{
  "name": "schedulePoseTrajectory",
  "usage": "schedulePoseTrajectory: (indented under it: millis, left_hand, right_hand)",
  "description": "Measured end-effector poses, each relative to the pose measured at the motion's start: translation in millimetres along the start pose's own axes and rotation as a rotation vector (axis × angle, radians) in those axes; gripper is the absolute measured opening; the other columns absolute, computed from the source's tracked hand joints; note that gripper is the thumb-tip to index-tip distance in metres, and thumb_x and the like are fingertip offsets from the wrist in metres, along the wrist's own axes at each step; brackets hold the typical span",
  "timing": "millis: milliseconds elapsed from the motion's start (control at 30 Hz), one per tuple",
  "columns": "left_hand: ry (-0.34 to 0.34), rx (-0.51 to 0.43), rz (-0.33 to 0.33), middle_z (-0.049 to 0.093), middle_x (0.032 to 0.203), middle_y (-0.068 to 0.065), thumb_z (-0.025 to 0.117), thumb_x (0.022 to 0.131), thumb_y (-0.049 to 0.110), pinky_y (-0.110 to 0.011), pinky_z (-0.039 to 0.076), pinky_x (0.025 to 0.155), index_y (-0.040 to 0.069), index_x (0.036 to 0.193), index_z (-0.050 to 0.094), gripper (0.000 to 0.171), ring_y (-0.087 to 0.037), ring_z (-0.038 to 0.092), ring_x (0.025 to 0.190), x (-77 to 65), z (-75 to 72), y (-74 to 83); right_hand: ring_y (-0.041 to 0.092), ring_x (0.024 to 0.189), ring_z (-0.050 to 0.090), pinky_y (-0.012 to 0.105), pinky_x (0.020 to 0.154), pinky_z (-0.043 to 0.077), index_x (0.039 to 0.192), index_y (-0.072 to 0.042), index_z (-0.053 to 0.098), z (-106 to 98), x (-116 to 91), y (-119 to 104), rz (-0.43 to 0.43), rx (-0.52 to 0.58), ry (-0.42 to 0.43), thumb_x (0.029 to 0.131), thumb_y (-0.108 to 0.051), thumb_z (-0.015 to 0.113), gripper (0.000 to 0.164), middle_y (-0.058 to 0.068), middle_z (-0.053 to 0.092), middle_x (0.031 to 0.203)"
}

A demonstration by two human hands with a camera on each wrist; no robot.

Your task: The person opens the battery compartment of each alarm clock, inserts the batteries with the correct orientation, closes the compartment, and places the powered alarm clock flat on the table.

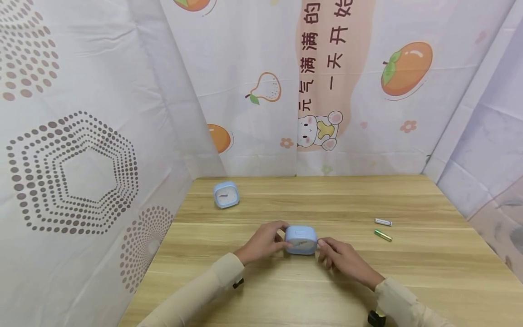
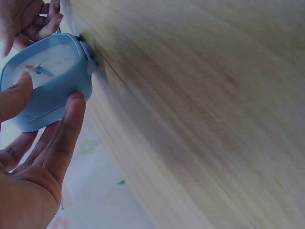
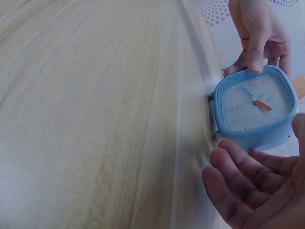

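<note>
A light-blue alarm clock [image 1: 301,240] with rounded corners stands upright at the middle of the table, its feet right at the wood. My left hand [image 1: 267,243] grips its left side, thumb on the front and fingers behind. In the right wrist view, the clock's dial [image 3: 255,102] shows numerals, a blue hand and an orange hand. My right hand [image 1: 339,256] is at the opposite side, thumb and index fingertips right by the case. Its other fingers [image 3: 238,176] are loosely bent below the clock in that view, holding nothing.
A second light-blue clock [image 1: 226,195] stands at the back left of the wooden table [image 1: 327,290]. To the right lie a white battery [image 1: 383,222] and a green one [image 1: 382,235]. Printed curtains [image 1: 253,54] hang behind and along the sides.
</note>
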State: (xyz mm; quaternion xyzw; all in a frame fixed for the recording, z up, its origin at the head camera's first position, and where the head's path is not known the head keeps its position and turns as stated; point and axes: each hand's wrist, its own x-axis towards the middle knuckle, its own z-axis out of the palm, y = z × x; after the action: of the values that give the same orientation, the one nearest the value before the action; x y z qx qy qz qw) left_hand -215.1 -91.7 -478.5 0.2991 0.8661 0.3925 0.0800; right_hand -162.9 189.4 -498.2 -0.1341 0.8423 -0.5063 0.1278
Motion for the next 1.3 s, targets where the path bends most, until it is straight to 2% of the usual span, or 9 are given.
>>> schedulePoseTrajectory:
  millis: [167,333,500,667,833,1000,1167,1300]
  left_hand:
    - [0.015,0.016,0.044,0.064,0.119,-0.004,0.084,0.087,0.014,-0.018,0.055,0.077,0.008,0.125,0.062,0.044,-0.009,0.070,0.089,-0.4,4.1,0.7]
    - [0.004,-0.015,0.040,0.066,0.118,-0.003,0.087,0.082,0.011,-0.017,0.055,0.077,0.008,0.119,0.062,0.045,-0.010,0.071,0.091,0.3,10.2,1.0]
    - [-0.002,-0.072,-0.015,0.069,0.119,-0.002,0.089,0.081,0.022,-0.018,0.055,0.078,0.008,0.120,0.068,0.046,-0.008,0.070,0.093,-2.6,12.5,3.1]
    - [0.008,-0.100,-0.037,0.071,0.121,-0.006,0.087,0.083,0.032,-0.020,0.056,0.079,0.004,0.123,0.071,0.051,-0.009,0.071,0.095,-5.7,14.7,3.1]
    - [-0.004,-0.170,-0.115,0.072,0.121,-0.007,0.091,0.079,0.028,-0.022,0.056,0.081,0.003,0.127,0.069,0.058,-0.009,0.071,0.096,-6.4,14.6,2.7]
    - [-0.038,-0.262,-0.203,0.072,0.122,-0.009,0.093,0.076,0.021,-0.026,0.056,0.086,-0.001,0.133,0.065,0.068,-0.011,0.071,0.100,-7.2,13.6,3.3]
    - [-0.079,-0.285,-0.226,0.071,0.123,-0.009,0.094,0.075,0.019,-0.029,0.055,0.094,-0.005,0.137,0.060,0.075,-0.014,0.070,0.106,-8.8,13.4,5.5]
    - [-0.079,-0.279,-0.227,0.071,0.125,-0.010,0.094,0.074,0.017,-0.032,0.054,0.097,-0.006,0.139,0.058,0.078,-0.015,0.070,0.109,-9.2,14.5,6.1]
  right_hand:
    - [0.023,0.072,0.060,0.034,0.058,0.054,0.107,-0.001,0.070,0.1,-0.2,-2.0,0.064,0.034,0.006,0.112,-0.046,0.038,0.056,0.012,0.065,0.082]
    - [0.021,0.070,0.059,0.032,0.057,0.053,0.104,0.000,0.071,1.4,-3.0,-1.9,0.084,0.050,-0.025,0.110,-0.052,0.039,0.061,0.012,0.065,0.081]
    - [0.021,0.072,0.060,0.032,0.057,0.053,0.122,0.002,0.068,1.2,-6.8,-1.7,0.095,0.077,-0.054,0.109,-0.052,0.041,0.062,0.011,0.068,0.089]
    - [0.024,0.071,0.062,0.034,0.057,0.055,0.140,0.008,0.056,0.8,-6.8,-0.7,0.091,0.088,-0.046,0.108,-0.050,0.047,0.066,0.010,0.070,0.095]
    - [0.026,0.072,0.063,0.036,0.058,0.055,0.146,0.013,0.045,0.8,-7.1,0.4,0.112,0.113,-0.042,0.105,-0.046,0.057,0.073,0.010,0.071,0.097]
    - [0.025,0.071,0.064,0.035,0.057,0.056,0.149,0.014,0.041,1.0,-7.8,0.3,0.130,0.117,-0.040,0.102,-0.044,0.064,0.078,0.009,0.072,0.097]
    - [0.025,0.072,0.064,0.035,0.058,0.056,0.150,0.012,0.040,-0.3,-8.7,-0.5,0.120,0.116,-0.057,0.099,-0.042,0.069,0.079,0.011,0.070,0.096]
    - [0.026,0.075,0.065,0.036,0.059,0.057,0.150,0.011,0.041,-1.7,-8.6,0.3,0.104,0.107,-0.068,0.097,-0.041,0.073,0.080,0.010,0.069,0.100]
